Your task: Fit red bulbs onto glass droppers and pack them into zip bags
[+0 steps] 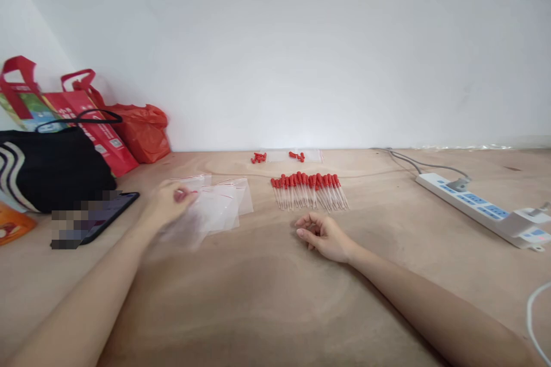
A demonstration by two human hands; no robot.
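Observation:
My left hand [174, 202], smeared by motion, pinches the top of a clear plastic bag [187, 232] over a spread of flat clear zip bags [221, 203] with red seal lines. Right of them lies a row of thin clear droppers or tubes with red caps [307, 189], side by side, caps toward the wall. Just below this row my right hand [321, 235] rests with loosely curled fingers, thumb and index apart and nothing visible between them. Near the wall, loose red caps [259, 157] lie by a clear bag [278, 155], and more caps [297, 156] lie on it.
At the left stand a black bag [55, 166], a red printed bag [92, 132] and a red plastic bag [144, 132]. A dark phone [109, 215] lies before them, partly pixelated. At the right is a white power strip [477, 203] with grey cables [424, 157]; a white cable [530, 312] curves nearer.

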